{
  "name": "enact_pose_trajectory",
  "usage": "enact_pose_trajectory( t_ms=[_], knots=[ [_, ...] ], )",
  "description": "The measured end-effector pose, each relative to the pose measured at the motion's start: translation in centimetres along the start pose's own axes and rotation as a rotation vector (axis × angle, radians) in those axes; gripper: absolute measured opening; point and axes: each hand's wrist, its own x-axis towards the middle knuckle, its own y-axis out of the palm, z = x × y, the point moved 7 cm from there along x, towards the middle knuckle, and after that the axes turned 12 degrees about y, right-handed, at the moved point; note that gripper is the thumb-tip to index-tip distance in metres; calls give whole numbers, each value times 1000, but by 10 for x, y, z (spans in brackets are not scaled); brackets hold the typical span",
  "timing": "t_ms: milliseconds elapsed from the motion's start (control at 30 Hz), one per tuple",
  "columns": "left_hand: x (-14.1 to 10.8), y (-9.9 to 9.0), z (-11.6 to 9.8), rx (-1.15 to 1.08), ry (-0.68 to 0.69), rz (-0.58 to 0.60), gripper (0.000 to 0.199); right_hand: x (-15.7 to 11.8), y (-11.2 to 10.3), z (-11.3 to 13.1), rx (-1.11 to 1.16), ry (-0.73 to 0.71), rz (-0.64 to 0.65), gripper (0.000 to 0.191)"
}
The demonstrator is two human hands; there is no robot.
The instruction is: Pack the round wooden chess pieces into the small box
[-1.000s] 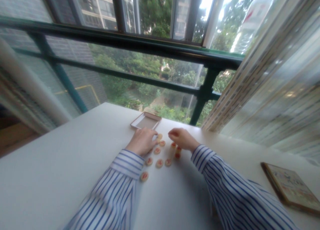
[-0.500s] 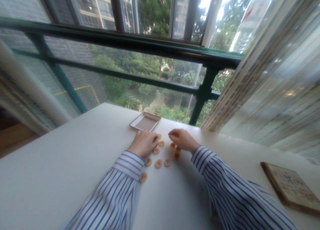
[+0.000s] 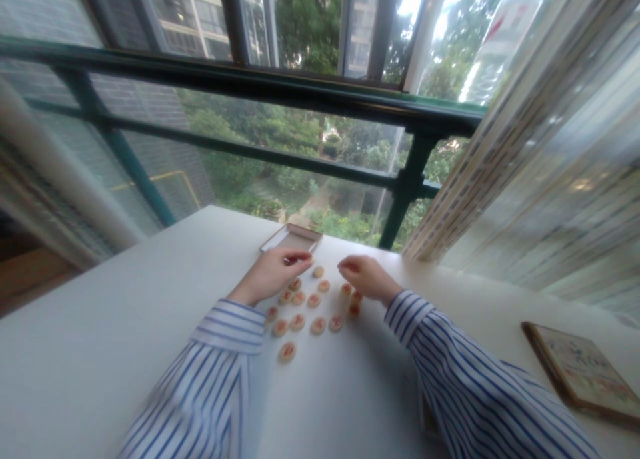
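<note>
Several round wooden Chinese chess pieces [image 3: 318, 325] with red characters lie scattered on the white table between and in front of my hands. My left hand [image 3: 273, 271] hovers over the left pieces, thumb and fingers pinched together; a dark reddish spot shows between them, but I cannot make out what it is. My right hand [image 3: 370, 277] is closed, fingers curled, just above a small cluster of pieces [image 3: 355, 310]; whatever it may hold is hidden. A piece with no visible marking [image 3: 319, 272] lies between the two hands. Behind my left hand stands a shallow open box [image 3: 316, 235].
A flat brown-edged box or lid with a printed top [image 3: 583, 372] lies on the right of the white table [image 3: 125, 326]. Part of another box [image 3: 428, 419] shows under my right forearm. A green railing [image 3: 280, 154] and window stand past the table, a clear bottle [image 3: 505, 42] at upper right.
My left hand has moved left and up from the pieces near the middle, uncovering several pieces beneath it. My right hand has barely moved.
</note>
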Motion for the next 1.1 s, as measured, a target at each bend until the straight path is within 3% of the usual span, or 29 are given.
enact_pose_trajectory(
  t_ms=[467, 800, 1100],
  knots=[
    [-5, -7, -3, -461, -143, -95, 48, -8, -10, 19, 47, -110, -83, 21],
    [1, 7, -7, -408, -87, 0, 40, -23, -23, 51, 81, -284, -238, 28],
    [1, 20, -15, -447, -96, 63, 38, -29, -19, 59, 7, -358, -251, 27]
  ],
)
